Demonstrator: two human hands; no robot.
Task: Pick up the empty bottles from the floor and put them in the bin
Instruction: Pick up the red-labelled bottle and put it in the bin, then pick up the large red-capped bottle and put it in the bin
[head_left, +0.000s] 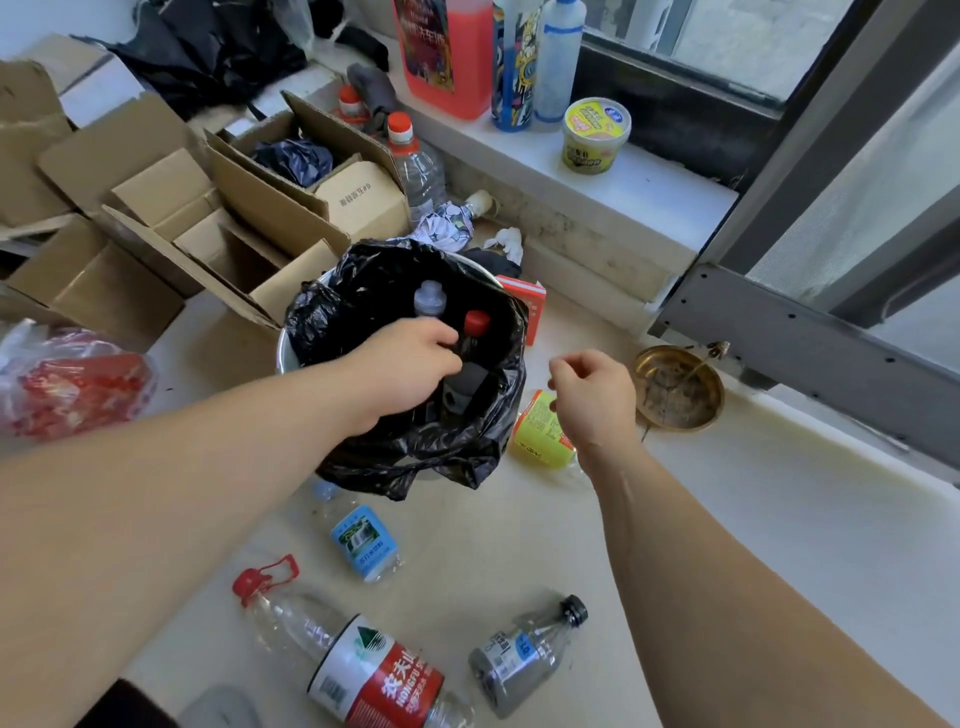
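The bin is lined with a black bag and stands mid-floor. My left hand reaches into it, gripping a dark bottle with a red cap by its neck. A clear bottle with a grey cap stands inside too. My right hand hovers right of the bin, fingers loosely curled, holding nothing. Under it lies a yellow-labelled bottle. On the floor nearer me lie a blue-labelled bottle, a large red-labelled bottle and a small grey bottle.
Open cardboard boxes crowd the left. A red plastic bag lies far left. A brass dish sits by the window frame. The sill carries a tub and detergent bottles. A red-capped water bottle stands behind the bin.
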